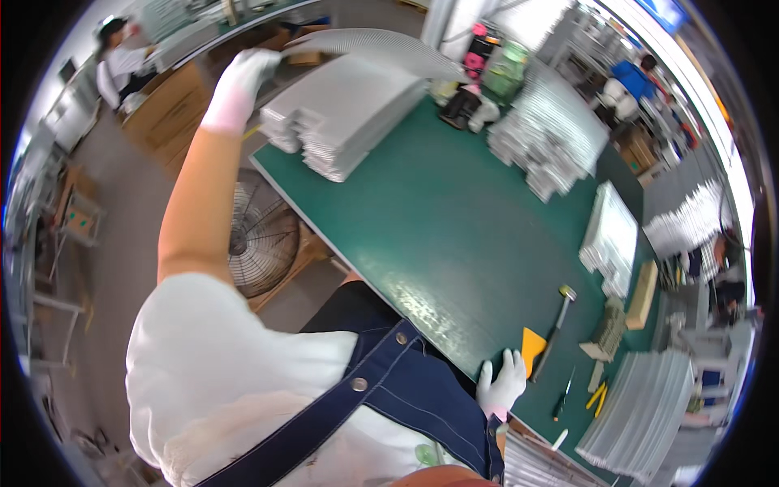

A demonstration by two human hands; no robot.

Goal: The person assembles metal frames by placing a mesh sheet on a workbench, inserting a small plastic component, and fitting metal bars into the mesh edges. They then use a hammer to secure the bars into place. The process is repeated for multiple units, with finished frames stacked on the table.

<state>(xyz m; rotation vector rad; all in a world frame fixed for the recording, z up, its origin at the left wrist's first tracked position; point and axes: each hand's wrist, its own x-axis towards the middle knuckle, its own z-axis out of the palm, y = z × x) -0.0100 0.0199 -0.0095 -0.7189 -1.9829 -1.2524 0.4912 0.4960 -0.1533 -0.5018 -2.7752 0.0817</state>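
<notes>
My left hand [247, 79], in a white glove, reaches to the far left and pinches the near-left end of a thin, ridged silver sheet [369, 40]. That sheet bows upward above a stack of silver ridged panels [345, 109] on the green table [422, 203]. My right hand [503, 383], also gloved, rests at the table's front edge with its fingers apart. A yellow scraper [531, 347] lies right beside its fingertips; whether they touch I cannot tell. Past the scraper is a hammer [555, 329] with a dark handle.
More silver panel stacks stand at the back [552, 130], the right [613, 231] and the front right [641, 414]. A screwdriver [561, 399], yellow-handled pliers [598, 398] and a wooden block [643, 295] lie on the right. A floor fan [264, 239] stands below left. Two people work farther off.
</notes>
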